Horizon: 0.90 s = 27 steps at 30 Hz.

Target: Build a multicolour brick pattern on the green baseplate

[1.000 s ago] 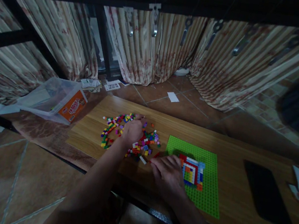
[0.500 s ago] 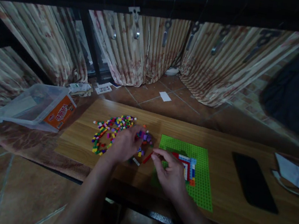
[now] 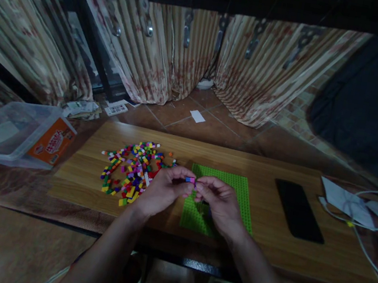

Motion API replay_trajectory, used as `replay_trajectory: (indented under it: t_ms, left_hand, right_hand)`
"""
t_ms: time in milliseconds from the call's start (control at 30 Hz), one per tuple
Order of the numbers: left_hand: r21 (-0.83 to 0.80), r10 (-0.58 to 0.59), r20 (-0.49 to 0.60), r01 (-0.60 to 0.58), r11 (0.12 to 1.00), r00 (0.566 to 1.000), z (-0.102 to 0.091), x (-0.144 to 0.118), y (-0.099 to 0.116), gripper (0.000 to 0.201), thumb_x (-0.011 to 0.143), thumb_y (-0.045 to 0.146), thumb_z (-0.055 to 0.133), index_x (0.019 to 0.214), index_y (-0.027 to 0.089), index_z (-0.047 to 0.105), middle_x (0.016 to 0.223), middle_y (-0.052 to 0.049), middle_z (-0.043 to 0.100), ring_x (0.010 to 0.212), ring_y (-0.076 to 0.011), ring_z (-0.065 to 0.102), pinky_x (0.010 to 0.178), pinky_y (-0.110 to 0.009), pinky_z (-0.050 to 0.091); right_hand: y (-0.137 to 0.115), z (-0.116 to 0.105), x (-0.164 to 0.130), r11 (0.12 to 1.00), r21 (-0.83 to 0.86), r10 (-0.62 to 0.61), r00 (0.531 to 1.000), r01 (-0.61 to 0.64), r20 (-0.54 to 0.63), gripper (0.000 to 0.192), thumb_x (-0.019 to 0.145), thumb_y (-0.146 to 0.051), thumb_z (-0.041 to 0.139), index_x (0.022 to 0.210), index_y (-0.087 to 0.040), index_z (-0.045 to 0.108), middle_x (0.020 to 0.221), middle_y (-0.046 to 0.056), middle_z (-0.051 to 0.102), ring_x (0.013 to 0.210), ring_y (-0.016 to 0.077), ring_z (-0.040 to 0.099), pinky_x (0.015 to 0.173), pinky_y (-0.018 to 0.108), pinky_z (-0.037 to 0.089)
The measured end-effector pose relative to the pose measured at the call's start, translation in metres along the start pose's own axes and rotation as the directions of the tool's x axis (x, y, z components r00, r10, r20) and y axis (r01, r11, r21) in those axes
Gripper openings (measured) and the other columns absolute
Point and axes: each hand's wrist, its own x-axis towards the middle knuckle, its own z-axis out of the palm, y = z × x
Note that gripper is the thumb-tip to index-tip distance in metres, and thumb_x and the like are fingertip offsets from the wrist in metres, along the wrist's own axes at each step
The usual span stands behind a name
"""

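A small stack of tiny bricks [image 3: 190, 180], blue and magenta on its visible faces, is pinched between the fingertips of both hands, raised off the board. It is gripped from its left side by the thumb and forefinger of the left hand [image 3: 165, 190], which are pressed together on it, the other fingers being curled under. From its right side it is met by the fingertips of the right hand [image 3: 219, 203], likewise closed on it, the knuckles turned upward. The piece is thus found exactly where the two sets of fingertips meet; how many bricks are joined cannot be told.

Directly beneath and beyond the fingers a green studded baseplate [image 3: 239, 186] is laid flat on the wooden board [image 3: 271, 167]; much of its near half is covered by the right hand. To the left of the left-hand fingers, close by but apart from them, a loose scatter of multicoloured bricks [image 3: 129, 172] is spread on the board. Well to the right of the right-hand fingers a black phone [image 3: 299, 209] is lying face up. Further right, white papers and a cable [image 3: 357, 208] are seen at the board's edge. Far to the left, off the board, a clear plastic tub with an orange label [image 3: 16, 132] is resting.
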Motion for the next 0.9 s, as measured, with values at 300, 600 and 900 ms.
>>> replay_trajectory:
  t_ms: [300,600,900]
  left_hand:
    - [0.035,-0.080,-0.254,0.092,0.995,0.964,-0.026,0.005,0.005,0.028,0.068,0.025,0.071,0.094,0.012,0.068,0.079,-0.003,0.068,0.066,-0.0119,0.061,0.064,-0.024,0.049]
    - [0.111,-0.096,-0.298,0.134,0.985,0.950,-0.024,0.010,-0.004,0.031,0.067,0.023,0.069,0.095,0.012,0.068,0.084,-0.004,0.070,0.067,-0.0127,0.062,0.063,-0.024,0.050]
    - [0.149,-0.025,-0.143,0.046,0.988,0.989,-0.012,0.013,-0.016,0.028,0.071,0.035,0.070,0.085,0.011,0.066,0.073,-0.001,0.064,0.066,-0.0116,0.057,0.062,-0.022,0.046]
  right_hand:
    - [0.032,0.009,-0.002,0.680,-0.674,-0.255,0.955,0.290,0.153,0.011,0.085,-0.023,0.056,0.081,-0.021,0.065,0.076,0.003,0.067,0.070,0.0167,0.061,0.066,0.029,0.047]
    - [0.050,0.021,-0.002,0.456,-0.774,-0.265,0.897,0.439,0.353,0.022,0.088,-0.012,0.044,0.097,-0.019,0.063,0.096,0.007,0.070,0.087,0.0187,0.065,0.078,0.030,0.049]
    - [0.026,0.012,0.006,0.976,-0.213,-0.060,0.993,0.037,-0.098,0.035,0.081,-0.051,0.059,0.093,-0.018,0.063,0.075,0.002,0.069,0.064,0.0160,0.065,0.056,0.027,0.051]
